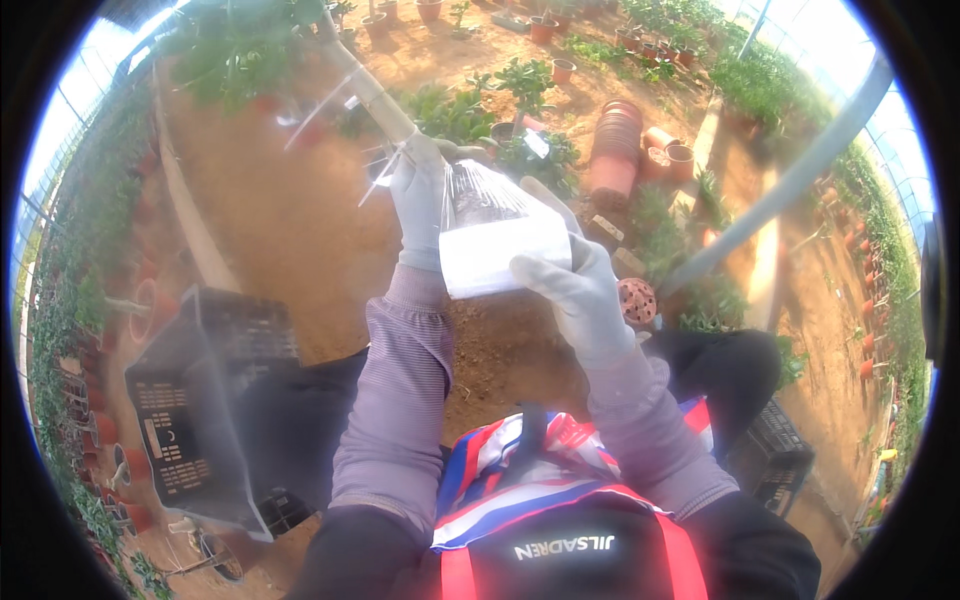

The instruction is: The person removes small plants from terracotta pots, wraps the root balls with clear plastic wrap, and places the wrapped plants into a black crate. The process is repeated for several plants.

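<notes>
A roll of white, shiny plastic film [500,260] is gripped in my gloved right hand [585,295], thumb on the near side and fingers along its far edge. From the roll, a clear, wrinkled sheet of film [480,195] stretches up toward a pale plant stem [375,100]. My gloved left hand [417,205] is closed round the lower end of that stem, beside the film. Its fingers are partly hidden behind the film. Blurred green leaves [240,50] top the stem at upper left. Thin pale side shoots or strips stick out near my left hand.
A black plastic crate [190,400] stands at my left, another [775,455] at my right. Stacked terracotta pots [615,150] lie ahead to the right, near leafy potted plants [525,90]. A grey pole [780,190] slants across the right side. Rows of pots line both sides.
</notes>
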`<state>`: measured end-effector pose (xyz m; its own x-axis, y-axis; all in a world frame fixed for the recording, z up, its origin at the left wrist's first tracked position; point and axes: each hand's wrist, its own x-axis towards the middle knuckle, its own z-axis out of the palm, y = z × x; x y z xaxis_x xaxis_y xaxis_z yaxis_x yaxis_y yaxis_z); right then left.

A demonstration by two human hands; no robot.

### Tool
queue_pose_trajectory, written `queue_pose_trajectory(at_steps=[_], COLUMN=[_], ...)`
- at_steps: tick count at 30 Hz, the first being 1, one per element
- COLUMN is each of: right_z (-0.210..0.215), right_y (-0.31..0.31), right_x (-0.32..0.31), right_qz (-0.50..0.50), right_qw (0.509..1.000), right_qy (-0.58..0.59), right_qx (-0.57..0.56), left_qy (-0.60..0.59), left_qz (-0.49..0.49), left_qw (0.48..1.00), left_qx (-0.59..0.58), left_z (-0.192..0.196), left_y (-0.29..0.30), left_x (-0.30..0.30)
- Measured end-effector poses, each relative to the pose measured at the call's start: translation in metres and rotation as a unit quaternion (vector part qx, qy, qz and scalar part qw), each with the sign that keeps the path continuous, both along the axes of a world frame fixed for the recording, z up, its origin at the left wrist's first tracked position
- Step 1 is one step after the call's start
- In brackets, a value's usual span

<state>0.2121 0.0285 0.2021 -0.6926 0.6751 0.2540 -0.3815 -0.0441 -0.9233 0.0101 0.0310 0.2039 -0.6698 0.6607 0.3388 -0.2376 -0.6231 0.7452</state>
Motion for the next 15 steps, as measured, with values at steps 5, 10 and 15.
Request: queue_pose_trajectory(at_steps=[5,10,15], right_z=[-0.054,-0.041,0.001], right_y=[-0.043,0.057,0.050], right_x=[-0.011,-0.063,-0.065], right_qz=[-0.090,-0.164,-0.073], right_qw=[0.922,0.958,0.972], right_qy=[-0.371,-0.167,0.197], right_qx=[0.070,-0.166,-0.108], left_qy=[-0.063,-0.046,0.169], left_qz=[0.083,0.082,0.192], left_qw=[0.989,0.988,0.956], left_qx=[-0.102,-0.125,-0.143], left_z=[0.017,0.003,-0.009], left_y=[-0.007,-0.011,-0.003], left_x=[0.007,0.014,0.015])
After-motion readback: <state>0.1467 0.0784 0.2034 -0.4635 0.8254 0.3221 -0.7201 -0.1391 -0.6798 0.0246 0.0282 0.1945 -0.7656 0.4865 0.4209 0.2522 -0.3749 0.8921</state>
